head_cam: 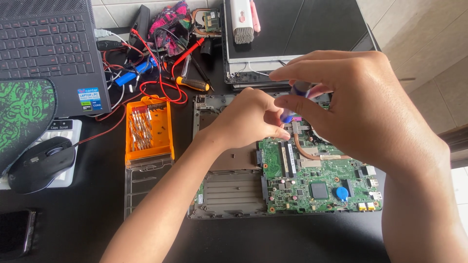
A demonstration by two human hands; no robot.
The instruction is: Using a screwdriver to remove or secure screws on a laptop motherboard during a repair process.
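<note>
An opened laptop base (229, 195) lies on the black table, with its green motherboard (317, 180) and a copper heat pipe (304, 152) exposed. My right hand (351, 107) holds a small screwdriver with a blue and clear handle (292, 97) upright over the board's upper edge. Fingers of my left hand (248, 119) pinch the lower part of that screwdriver near its tip. The tip itself is hidden behind my fingers.
An orange bit case (147, 129) with several metal bits sits left of the laptop base, its clear lid (141, 180) folded open. Red wires, a yellow-handled screwdriver (192, 84), another laptop (46, 48), a black mouse (41, 163), a phone (14, 234) and a detached screen panel (292, 34) surround it.
</note>
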